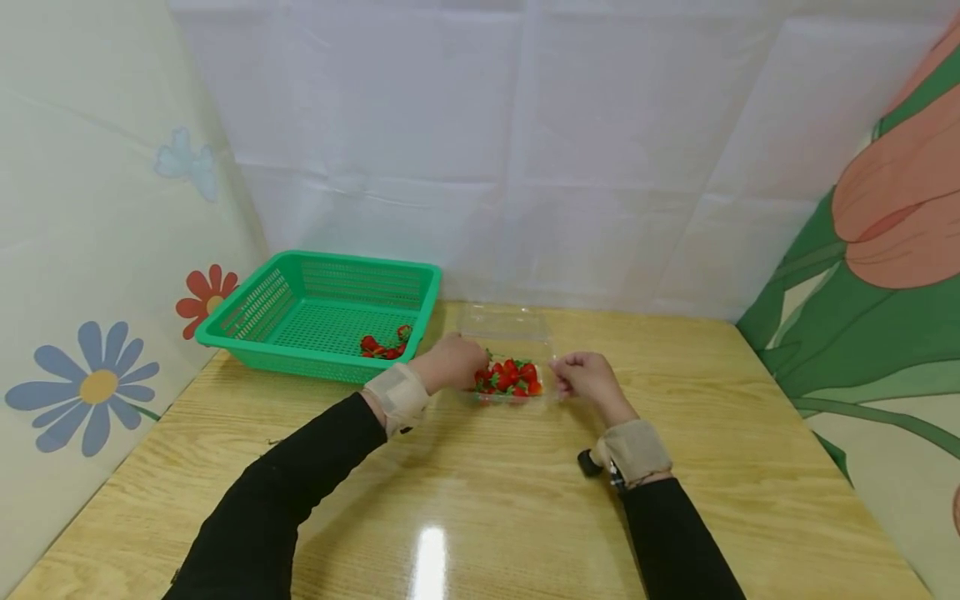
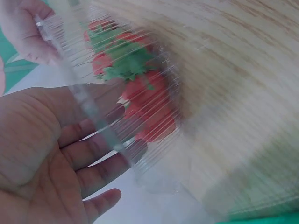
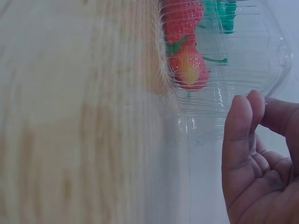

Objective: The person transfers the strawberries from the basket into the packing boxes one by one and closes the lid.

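A clear plastic clamshell box [image 3: 205, 105] stands on the table with its lid [image 1: 504, 322] raised at the back. Red strawberries [image 1: 512, 377] with green leaves fill its bottom. My left hand [image 1: 453, 362] reaches over the box's left side. In the left wrist view its loosely extended fingers [image 2: 100, 175] are inside, seen through the clear wall, with tips right at the strawberries [image 2: 149, 107]. At the opposite side my right hand [image 1: 588, 377] pinches the box's rim between thumb and fingertips, as the right wrist view shows.
To the left, a green plastic basket [image 1: 262, 353] holds several more strawberries [image 1: 384, 346] in its near right corner. A white sheet [image 1: 600, 167] hangs behind the wooden table [image 1: 495, 500]. Printed flowers cover both side walls.
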The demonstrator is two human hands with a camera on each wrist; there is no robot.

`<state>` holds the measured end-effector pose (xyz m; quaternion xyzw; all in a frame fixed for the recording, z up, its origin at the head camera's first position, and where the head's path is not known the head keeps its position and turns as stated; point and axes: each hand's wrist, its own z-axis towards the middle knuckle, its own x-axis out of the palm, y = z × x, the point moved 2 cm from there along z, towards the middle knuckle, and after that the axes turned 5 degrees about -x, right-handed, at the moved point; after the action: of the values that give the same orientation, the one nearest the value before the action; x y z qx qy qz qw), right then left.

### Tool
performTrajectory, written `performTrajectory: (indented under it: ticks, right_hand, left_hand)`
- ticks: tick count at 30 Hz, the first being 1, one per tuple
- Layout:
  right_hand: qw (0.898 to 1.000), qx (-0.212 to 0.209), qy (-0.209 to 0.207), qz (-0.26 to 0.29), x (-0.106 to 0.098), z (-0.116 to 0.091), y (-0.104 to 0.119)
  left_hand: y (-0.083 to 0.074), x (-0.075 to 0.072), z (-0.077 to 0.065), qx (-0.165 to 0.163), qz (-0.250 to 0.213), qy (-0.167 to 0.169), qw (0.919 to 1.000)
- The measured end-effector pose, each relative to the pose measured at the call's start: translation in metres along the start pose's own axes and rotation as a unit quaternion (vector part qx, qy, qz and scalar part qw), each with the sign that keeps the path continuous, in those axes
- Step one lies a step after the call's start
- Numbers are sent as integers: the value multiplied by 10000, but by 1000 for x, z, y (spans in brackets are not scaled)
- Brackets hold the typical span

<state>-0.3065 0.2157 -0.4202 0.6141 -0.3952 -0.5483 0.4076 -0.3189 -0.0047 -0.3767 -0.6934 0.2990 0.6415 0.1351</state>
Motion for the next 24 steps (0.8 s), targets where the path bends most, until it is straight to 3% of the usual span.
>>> performTrajectory:
  ticks: [3,9,17,20,24]
  right_hand:
    - [10000,23,12,-22,0,0,-1]
    - [10000,-5,20,16,0,0,-1]
    - [10000,-14,-14,46,-1,0,-2]
    - [10000,-24,4,23,-2,0,-2]
    - [10000,-2,-6,32,-2,1,-3]
  left_hand:
    - [4,-5,-5,99,30,-266,9996]
    - [17,-25,-25,31,-420,-668,9969]
    - [51,-49,-53,-279,-842,-1224,9885]
    - [65,-54,-61,-442,-1048,-1284,9852]
    - [84,-56,-70,-690,-1386,-1124,9815]
